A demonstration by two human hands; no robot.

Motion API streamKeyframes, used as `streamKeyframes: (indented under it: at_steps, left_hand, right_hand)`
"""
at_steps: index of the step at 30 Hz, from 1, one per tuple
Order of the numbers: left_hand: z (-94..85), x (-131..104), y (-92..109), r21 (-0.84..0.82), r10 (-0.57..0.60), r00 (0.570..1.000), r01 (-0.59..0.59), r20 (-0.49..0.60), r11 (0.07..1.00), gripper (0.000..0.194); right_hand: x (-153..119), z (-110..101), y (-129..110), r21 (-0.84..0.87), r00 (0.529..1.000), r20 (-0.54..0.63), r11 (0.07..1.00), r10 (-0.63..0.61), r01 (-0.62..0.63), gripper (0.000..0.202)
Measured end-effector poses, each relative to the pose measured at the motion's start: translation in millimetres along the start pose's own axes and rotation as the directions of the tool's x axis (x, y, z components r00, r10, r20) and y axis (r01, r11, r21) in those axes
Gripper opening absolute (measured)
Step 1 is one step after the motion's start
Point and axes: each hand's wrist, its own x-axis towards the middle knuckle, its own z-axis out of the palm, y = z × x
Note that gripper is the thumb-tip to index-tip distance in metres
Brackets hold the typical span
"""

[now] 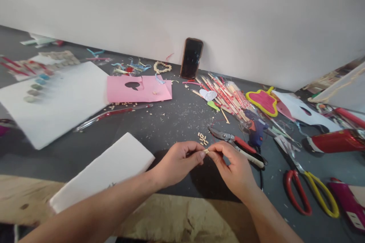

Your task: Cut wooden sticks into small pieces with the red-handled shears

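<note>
Head view: the dark table point(168, 129) is seen from above, with both forearms reaching in.
Pinched piece: a small pale piece point(206, 151) is held between the fingertips of the left hand point(180, 161) and the right hand point(232, 163); neither hand is free.
Slip risk: the piece could be dropped, since it is gripped only by fingertip edges and is largely covered.
Mix-up risk: if dropped, it could be lost among the pile of similar pieces point(202, 139) just beyond, or in the scattered crumbs.
Shears risk: the right hand could be nicked if swung forward, as the pruning shears point(239, 146) are lying just behind it.
Plastic wrapping: slim sticks point(225, 95) are bundled in clear and red-marked wrappers.
Red can: lying at the right edge point(336, 141); its contents cannot be seen.
</note>
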Motion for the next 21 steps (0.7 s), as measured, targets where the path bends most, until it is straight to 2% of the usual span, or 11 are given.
streamKeyframes:
  at_steps: [4, 11, 17, 21]
  left_hand:
    - [0.6, 0.8, -0.2, -0.028, 0.009, 1.0, -0.009, -0.006, 1.0, 0.02]
    - [0.6, 0.9, 0.5, -0.195, -0.098, 0.995, 0.093, -0.014, 0.976, 0.016]
    - [-0.4, 1.1, -0.1, -0.146, -0.075, 0.997, 0.069, -0.035, 0.987, 0.02]
    - [0.0, 1.2, -0.6, -0.112, -0.097, 0.994, 0.091, -0.048, 0.989, 0.019]
  right_hand:
    - [-0.7, -1.6, -2.3, 0.014, 0.999, 0.019, 0.999, 0.046, -0.047, 0.011]
    - [-1.8, -2.1, -3.2, 0.07, 0.988, 0.073, 0.988, 0.134, -0.139, 0.012]
    - [-3.0, -0.5, -2.2, 0.098, 0.987, 0.098, 0.986, 0.126, -0.136, 0.011]
    - [-3.8, -0.7, -1.6, 0.093, 0.989, 0.099, 0.989, 0.106, -0.115, 0.008]
